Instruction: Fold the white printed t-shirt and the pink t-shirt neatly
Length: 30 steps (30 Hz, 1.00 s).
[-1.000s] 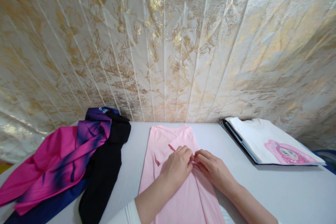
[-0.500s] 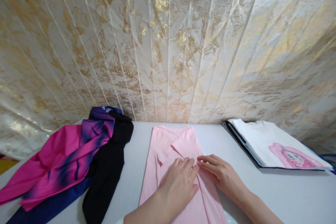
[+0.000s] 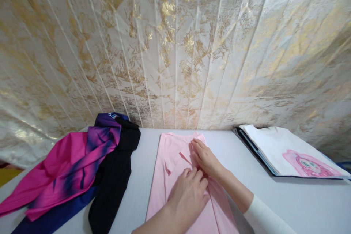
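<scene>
Head view: pink garment [image 3: 175,161] lies mid-worktop [image 3: 301,197], long axis near-to-far, both hands flat and unclenched on it, gripping nothing — left hand [image 3: 189,197] on the nearer part, right hand [image 3: 204,157] farther up by the folded flap.
</scene>
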Available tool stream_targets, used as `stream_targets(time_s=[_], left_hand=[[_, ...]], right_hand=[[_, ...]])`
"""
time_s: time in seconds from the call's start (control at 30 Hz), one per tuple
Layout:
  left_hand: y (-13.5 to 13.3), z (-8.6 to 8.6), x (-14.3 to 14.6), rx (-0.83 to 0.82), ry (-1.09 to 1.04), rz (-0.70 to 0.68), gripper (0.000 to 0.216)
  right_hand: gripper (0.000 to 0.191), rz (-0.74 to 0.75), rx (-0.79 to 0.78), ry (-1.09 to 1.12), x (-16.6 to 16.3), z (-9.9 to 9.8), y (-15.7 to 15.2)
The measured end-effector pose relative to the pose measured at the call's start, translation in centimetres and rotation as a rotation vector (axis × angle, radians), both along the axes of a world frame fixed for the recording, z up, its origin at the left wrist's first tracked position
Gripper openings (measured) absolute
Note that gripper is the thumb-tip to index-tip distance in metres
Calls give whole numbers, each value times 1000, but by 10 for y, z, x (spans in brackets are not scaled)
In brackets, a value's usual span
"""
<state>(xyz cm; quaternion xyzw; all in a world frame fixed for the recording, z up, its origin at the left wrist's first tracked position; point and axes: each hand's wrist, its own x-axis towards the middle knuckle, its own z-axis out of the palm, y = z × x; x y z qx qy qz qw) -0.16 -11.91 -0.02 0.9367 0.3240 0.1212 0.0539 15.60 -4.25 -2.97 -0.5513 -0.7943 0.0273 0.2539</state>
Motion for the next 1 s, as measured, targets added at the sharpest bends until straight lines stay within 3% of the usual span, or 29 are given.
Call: stream_targets(time_s=[0.17,0.23,0.3,0.4,0.53,0.63,0.73,1.0], left_hand=[[2,7,-13,-43,-125,-38,35],[13,12,-27,-52,-216,-26,25],[29,16,-49,-38,-274,42,31],[52,15,-86,-14,-258,137,47],[56,7,-119,-37,-266,274,31],[42,3,-125,-37,-277,320,18],[30,-1,-122,-33,-252,307,18],[23,-5,-115,9,-150,244,32]], right_hand=[[48,-62,-84,-67,-7,-11,6],[50,-50,-77,-70,-5,-14,4],[51,-44,-59,-73,-4,-13,3],[49,-51,-22,-65,-9,-3,-1],[28,94,49,27,-37,23,-14],[17,233,27,42,-67,33,-26],[11,244,-3,33,-87,30,-32],[17,175,-126,200,-83,22,-28]])
